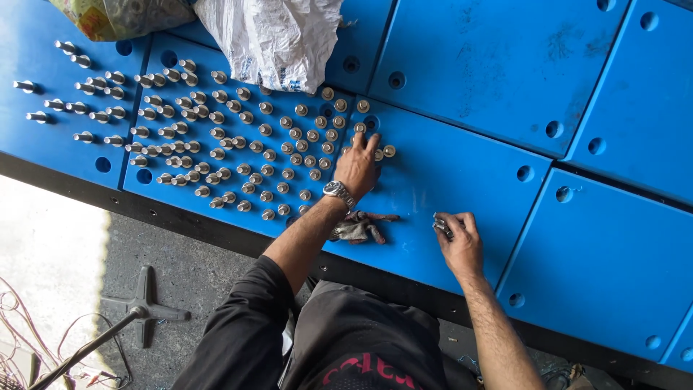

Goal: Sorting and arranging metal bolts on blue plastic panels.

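Observation:
Many short metal bolts (238,137) stand upright in loose rows on a blue panel (433,180). My left hand (357,166), with a wristwatch on the wrist, reaches forward and its fingertips touch the bolts at the right end of the group. My right hand (458,242) rests on the blue panel nearer to me, curled around a small metal piece (442,226). A dirty grey rag (359,227) lies on the panel between my two arms.
A white woven sack (274,40) and a coloured bag (115,16) lie at the far edge. More blue panels (505,58) with round holes extend right. A black metal stand (141,310) and tangled wires (25,339) sit on the floor at left.

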